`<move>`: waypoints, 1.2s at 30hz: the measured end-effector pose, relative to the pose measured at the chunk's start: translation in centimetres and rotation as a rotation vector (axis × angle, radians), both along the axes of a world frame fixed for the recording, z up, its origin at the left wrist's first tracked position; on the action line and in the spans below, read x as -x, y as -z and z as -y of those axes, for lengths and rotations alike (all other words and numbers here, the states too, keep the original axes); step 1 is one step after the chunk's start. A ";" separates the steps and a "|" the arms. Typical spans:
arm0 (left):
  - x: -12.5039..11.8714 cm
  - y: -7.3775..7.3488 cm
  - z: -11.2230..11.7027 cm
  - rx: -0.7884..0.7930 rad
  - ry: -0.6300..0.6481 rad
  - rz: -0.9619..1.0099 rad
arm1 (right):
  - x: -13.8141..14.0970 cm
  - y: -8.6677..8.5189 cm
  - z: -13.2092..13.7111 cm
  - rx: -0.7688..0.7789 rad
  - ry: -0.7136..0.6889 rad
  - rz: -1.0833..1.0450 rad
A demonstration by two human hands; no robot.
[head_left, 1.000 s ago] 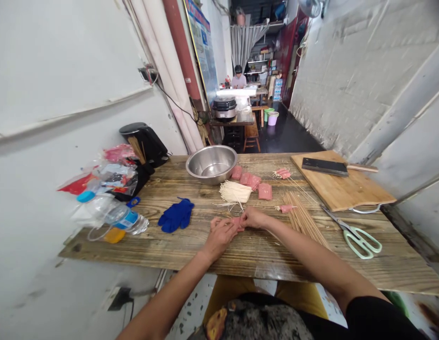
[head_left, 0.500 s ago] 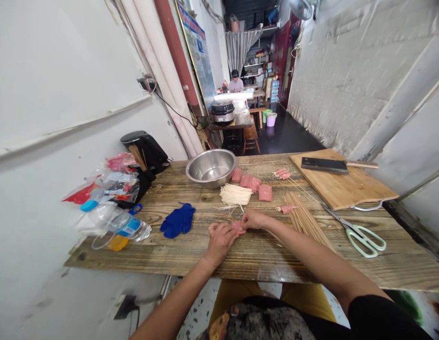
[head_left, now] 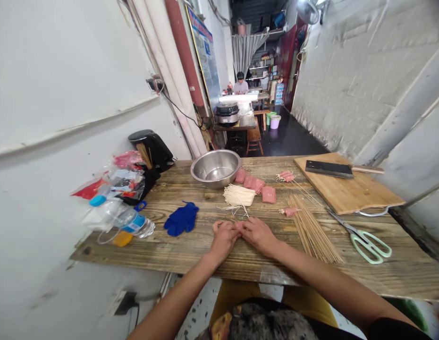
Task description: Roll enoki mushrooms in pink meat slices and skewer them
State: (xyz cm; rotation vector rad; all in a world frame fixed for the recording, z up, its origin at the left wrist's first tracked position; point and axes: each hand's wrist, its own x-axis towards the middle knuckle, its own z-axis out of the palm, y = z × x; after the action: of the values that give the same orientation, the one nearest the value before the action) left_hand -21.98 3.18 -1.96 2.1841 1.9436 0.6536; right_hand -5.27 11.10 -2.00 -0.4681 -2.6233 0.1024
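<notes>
Close together near the table's front, my left hand [head_left: 224, 239] and my right hand [head_left: 257, 233] both have their fingers closed on a small pink meat slice [head_left: 238, 227]. Most of the slice is covered by the fingers. Just beyond them lies a bunch of enoki mushrooms [head_left: 239, 195], with a few loose strands on the near side. Several folded meat slices [head_left: 268, 194] sit behind and right of the bunch. To the right, a meat roll [head_left: 289, 211] with pale mushroom ends lies by a fan of bamboo skewers [head_left: 311, 231]. Farther back are skewered rolls [head_left: 286, 176].
A steel bowl [head_left: 215, 182] stands at the back. A blue glove [head_left: 181, 219] and a water bottle [head_left: 129, 222] lie left. On the right are green-handled scissors [head_left: 370, 245] and a cutting board [head_left: 350, 193] bearing a cleaver [head_left: 329, 169]. A person [head_left: 240, 86] sits far back.
My right hand has come lower and flatter over the meat slice, beside my left hand, and less of the slice shows. The whole view has shifted slightly.
</notes>
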 end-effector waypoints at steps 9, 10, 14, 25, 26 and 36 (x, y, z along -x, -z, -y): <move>0.3 -0.3 -0.4 0.075 -0.042 0.096 | 0.8 2.0 -2.1 0.028 -0.147 0.127; 0.3 -0.4 -0.4 0.083 -0.047 0.107 | 1.0 1.8 -2.6 0.080 -0.173 0.152; 0.1 -0.5 0.0 0.080 -0.089 0.099 | 1.5 1.1 -3.8 0.226 -0.264 0.204; -0.9 1.2 1.5 -0.341 0.032 -0.241 | 1.6 1.0 -5.0 0.382 -0.426 0.118; -0.9 1.4 1.3 -0.354 0.046 -0.249 | 1.7 1.1 -5.2 0.400 -0.425 0.116; -0.7 0.6 0.6 -0.253 0.035 -0.206 | 1.8 0.4 -6.1 0.465 -0.402 0.207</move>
State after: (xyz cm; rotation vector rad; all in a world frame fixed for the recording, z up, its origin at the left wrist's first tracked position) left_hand -21.23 2.55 -2.59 2.5217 2.0091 0.7310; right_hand -7.03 17.15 -2.40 -0.0912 -2.8582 0.8460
